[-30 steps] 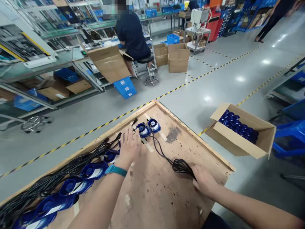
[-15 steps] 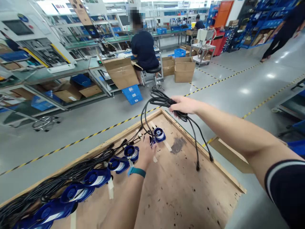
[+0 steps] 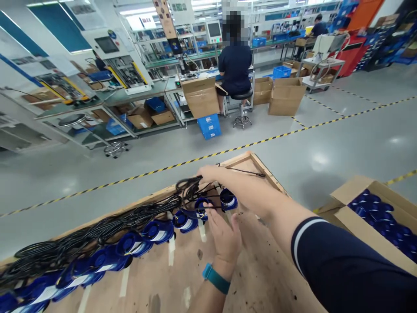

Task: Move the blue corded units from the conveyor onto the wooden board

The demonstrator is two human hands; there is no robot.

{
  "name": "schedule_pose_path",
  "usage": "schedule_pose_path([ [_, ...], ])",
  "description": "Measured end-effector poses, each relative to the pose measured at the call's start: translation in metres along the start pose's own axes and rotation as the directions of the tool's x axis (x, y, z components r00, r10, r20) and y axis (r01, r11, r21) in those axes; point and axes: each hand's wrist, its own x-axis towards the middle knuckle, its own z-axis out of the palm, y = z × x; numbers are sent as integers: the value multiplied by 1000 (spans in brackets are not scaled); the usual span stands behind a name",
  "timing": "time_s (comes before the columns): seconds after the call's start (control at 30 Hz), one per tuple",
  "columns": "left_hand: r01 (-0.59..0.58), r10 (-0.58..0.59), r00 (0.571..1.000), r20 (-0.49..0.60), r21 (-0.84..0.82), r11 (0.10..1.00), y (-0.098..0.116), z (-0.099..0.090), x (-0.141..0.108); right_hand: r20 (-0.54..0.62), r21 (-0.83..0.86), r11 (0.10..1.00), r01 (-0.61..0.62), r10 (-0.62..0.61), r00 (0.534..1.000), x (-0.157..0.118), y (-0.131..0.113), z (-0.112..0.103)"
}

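My right hand [image 3: 210,174] is closed around a looped bundle of black cable [image 3: 190,184] near the tray's far edge; its fingertips are partly hidden. Below it, my left hand [image 3: 224,234], with a teal band at the wrist, has its fingers stretched out and its thumb apart. Its fingertips are at the near side of a round blue fan-like unit [image 3: 202,204]; whether they touch it I cannot tell. Another blue unit [image 3: 228,199] sits just to the right, under my right forearm. Several more blue units [image 3: 158,230] with white labels run in a row to the left.
A thick heap of black cables [image 3: 107,226] lies along the wooden tray's far rim [image 3: 153,191]. To the right stands an open cardboard box [image 3: 355,217] holding several blue units. Beyond a striped floor line, a person [image 3: 236,65] sits on a stool at a workbench.
My right hand has carried the cable bundle left and down to the cable heap. My left hand has drawn back from over the blue unit to its near side. The view has turned left.
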Motion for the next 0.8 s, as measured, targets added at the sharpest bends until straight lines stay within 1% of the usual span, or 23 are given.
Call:
schedule_pose_path([
  [0.03, 90, -89, 996, 24, -54, 994, 0, -3, 8, 21, -2, 998, -61, 61, 998, 1, 1, 4],
  [0.07, 181, -176, 983, 58, -94, 979, 0, -6, 19, 18, -8, 994, -105, 105, 994, -2, 5, 7],
  [0.13, 352, -331, 932, 151, -149, 924, -2, -11, 45, -32, -8, 989, -149, 148, 988, -16, 17, 9],
  [0.17, 431, -394, 895, 211, -175, 885, -3, -12, 60, -70, 4, 988, -151, 151, 986, -28, 25, 10],
  [0.23, 561, -485, 812, 323, -208, 801, -4, -10, 88, -158, 65, 992, -111, 120, 980, -61, 43, 14],
  [0.27, 607, -517, 777, 359, -211, 766, -4, -8, 101, -206, 110, 992, -66, 88, 975, -80, 51, 18],
  [0.3, 635, -542, 754, 371, -205, 745, -3, -5, 113, -242, 150, 988, -23, 59, 968, -100, 59, 24],
  [0.33, 645, -558, 746, 363, -188, 740, -2, -3, 123, -253, 158, 987, 8, 33, 967, -119, 65, 32],
  [0.37, 640, -565, 751, 340, -167, 750, 0, -1, 131, -248, 121, 993, 1, 30, 968, -136, 70, 40],
  [0.4, 624, -562, 765, 315, -147, 767, 3, 0, 137, -249, 79, 996, -52, 70, 966, -150, 74, 49],
  [0.43, 603, -550, 780, 298, -127, 787, 6, 0, 141, -270, 45, 993, -113, 121, 955, -163, 75, 58],
  [0.47, 581, -534, 794, 289, -103, 808, 9, -1, 143, -320, 26, 987, -157, 157, 934, -173, 74, 67],
  [0.5, 556, -515, 807, 287, -78, 828, 13, -3, 144, -397, 26, 984, -179, 174, 901, -183, 71, 76],
  [0.53, 534, -500, 817, 289, -50, 844, 15, -6, 143, -482, 44, 984, -175, 175, 858, -193, 65, 85],
  [0.6, 472, -449, 845, 290, -9, 882, 17, -16, 135, -626, 112, 985, -134, 174, 760, -216, 49, 106],
  [0.63, 426, -407, 869, 283, -6, 905, 13, -24, 128, -663, 148, 981, -124, 191, 724, -231, 39, 119],
  [0.67, 370, -353, 898, 264, -16, 929, 6, -36, 120, -680, 177, 975, -132, 219, 700, -248, 29, 135],
  [0.7, 306, -290, 928, 232, -35, 951, -6, -52, 110, -673, 193, 968, -159, 249, 696, -266, 17, 153],
  [0.73, 245, -232, 955, 186, -50, 968, -23, -71, 101, -662, 200, 961, -192, 277, 696, -286, 6, 174],
  [0.77, 199, -192, 973, 127, -43, 979, -44, -94, 91, -643, 202, 953, -225, 302, 704, -306, -6, 196],
  [0.8, 174, -173, 983, 66, -20, 984, -70, -121, 81, -628, 207, 945, -255, 328, 706, -326, -18, 220],
])
